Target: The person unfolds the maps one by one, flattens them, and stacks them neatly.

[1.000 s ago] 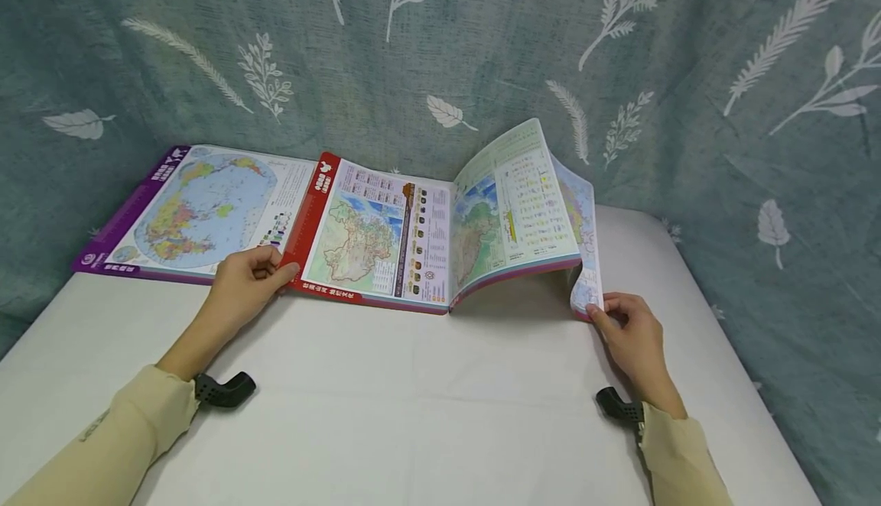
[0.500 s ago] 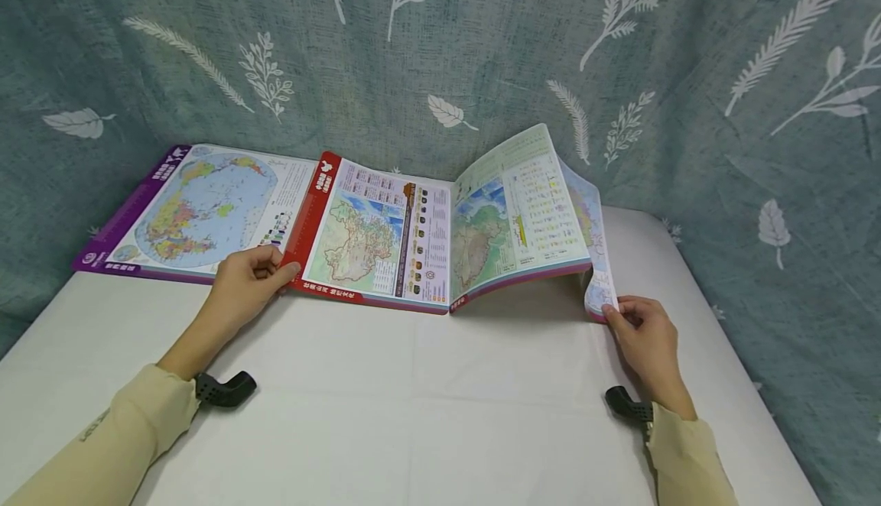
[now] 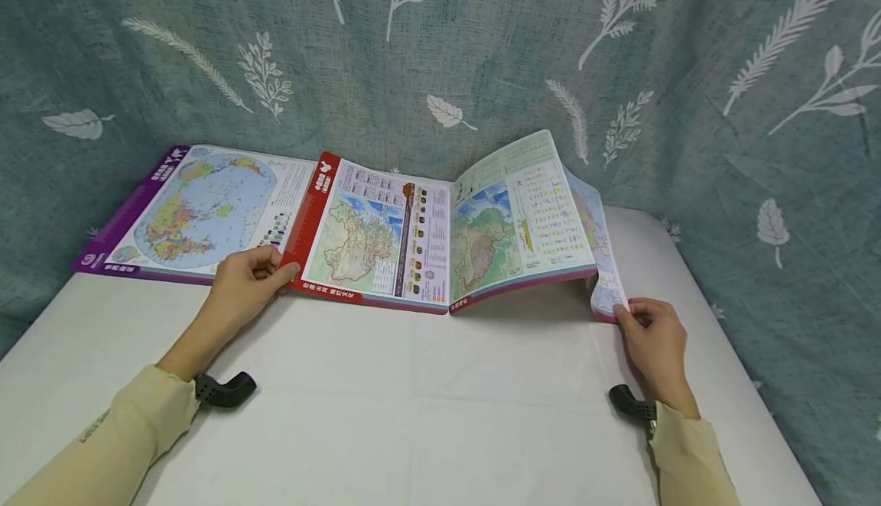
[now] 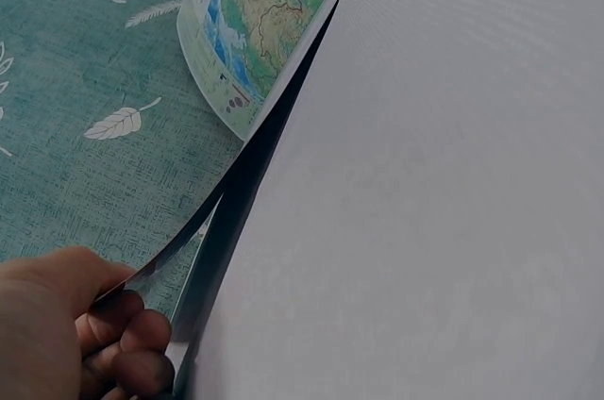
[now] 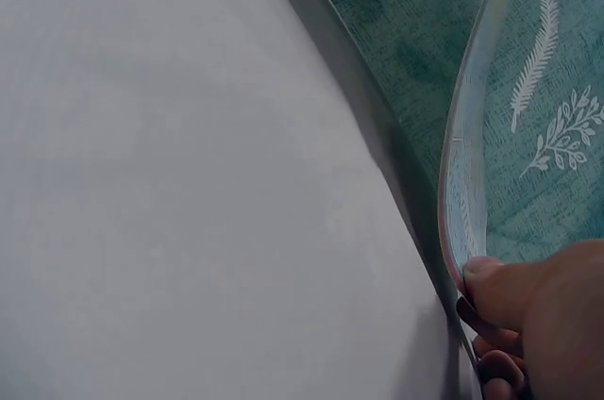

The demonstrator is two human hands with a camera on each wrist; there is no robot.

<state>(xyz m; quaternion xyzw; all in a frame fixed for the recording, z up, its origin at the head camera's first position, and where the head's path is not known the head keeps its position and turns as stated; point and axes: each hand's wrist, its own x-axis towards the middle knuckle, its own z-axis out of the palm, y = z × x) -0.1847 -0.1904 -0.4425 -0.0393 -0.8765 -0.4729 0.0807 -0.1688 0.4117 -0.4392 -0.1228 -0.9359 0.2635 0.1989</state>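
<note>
A red-edged folding map (image 3: 358, 250) lies partly unfolded on the table, its left panel resting low and its middle panel (image 3: 516, 223) bowed up off the surface. My left hand (image 3: 251, 284) pinches the map's lower left corner between thumb and fingers; the left wrist view shows the sheet edge raised there. At the other end, my right hand (image 3: 654, 345) pinches the lower corner of the rearmost panel (image 3: 606, 292), which curves behind the middle one. In the right wrist view, the thumb (image 5: 500, 291) presses on that panel's edge.
A purple-edged world map (image 3: 206, 208) lies flat at the left, its right side under the red-edged map. A white cloth (image 3: 413, 407) covers the table. Behind hangs a green curtain (image 3: 413, 55) with white leaf prints, close to the map's back edge.
My right hand has drawn its corner of the map to the right, and the middle panel has spread wider and sunk a little. The left hand has stayed in place.
</note>
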